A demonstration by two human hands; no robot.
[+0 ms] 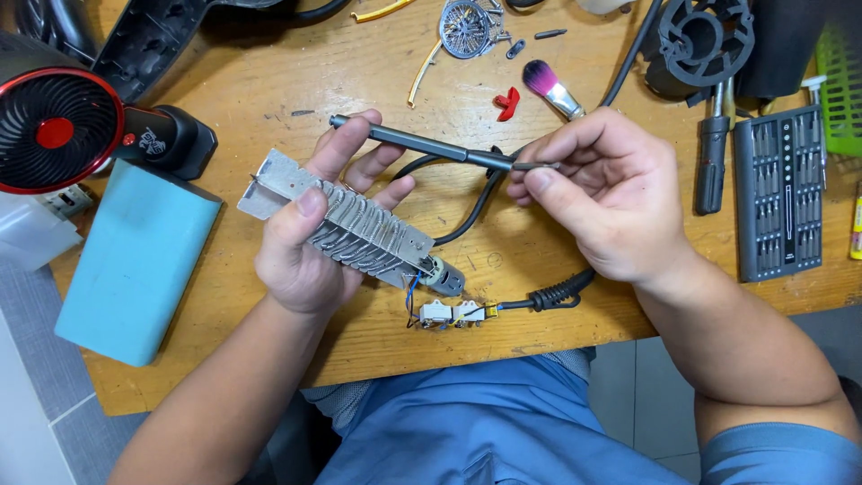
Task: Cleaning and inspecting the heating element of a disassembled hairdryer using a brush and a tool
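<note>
Metal heating coil assembly [350,224] sits clamped in the left hand [310,242], whose fingers [364,148] also prop the grey precision screwdriver [422,148] that the right hand [606,193] pinches by its bit end, with bare wooden bench [269,90] just beyond the fingers.

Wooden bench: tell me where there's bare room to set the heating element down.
Bare wood on the wooden bench shows along the near edge, between the blue box and the white switch block. A smaller patch lies between the cord loop and the red clip. The right side is crowded by the bit case and screwdriver.
</note>
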